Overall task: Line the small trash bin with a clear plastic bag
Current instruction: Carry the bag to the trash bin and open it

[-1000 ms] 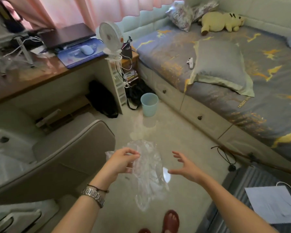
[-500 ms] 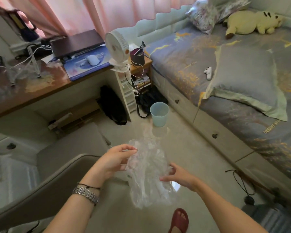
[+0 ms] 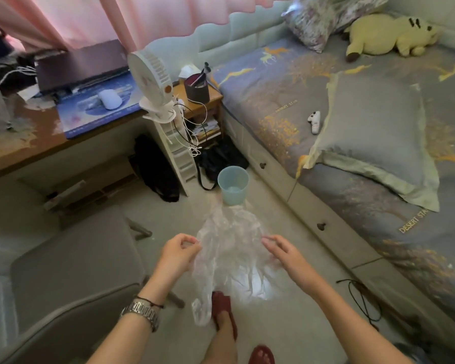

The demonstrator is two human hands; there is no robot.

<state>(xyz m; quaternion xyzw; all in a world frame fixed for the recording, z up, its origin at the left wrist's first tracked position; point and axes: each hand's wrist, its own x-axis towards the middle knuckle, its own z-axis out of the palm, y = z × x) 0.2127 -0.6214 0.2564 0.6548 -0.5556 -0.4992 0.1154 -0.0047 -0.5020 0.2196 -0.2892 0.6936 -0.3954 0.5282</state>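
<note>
A small pale blue trash bin (image 3: pixel 233 184) stands upright on the floor between the drawer unit and the bed, with no bag in it. A crumpled clear plastic bag (image 3: pixel 229 248) hangs in the air in front of me, below the bin in view. My left hand (image 3: pixel 177 254) pinches the bag's left edge between thumb and fingers. My right hand (image 3: pixel 284 254) is at the bag's right edge with fingers spread, touching the plastic; a firm grip there is not plain.
A grey chair (image 3: pixel 71 274) fills the lower left. The bed (image 3: pixel 378 153) with drawers runs along the right. A desk (image 3: pixel 24 143) with a clip fan (image 3: pixel 153 74) sits at left. A black bag (image 3: pixel 221 158) lies behind the bin; a black cord (image 3: pixel 363 298) lies on the floor.
I have stepped closer to the bin. The bag has been spread wider between my hands, and my right hand moved from below the bag to its right edge.
</note>
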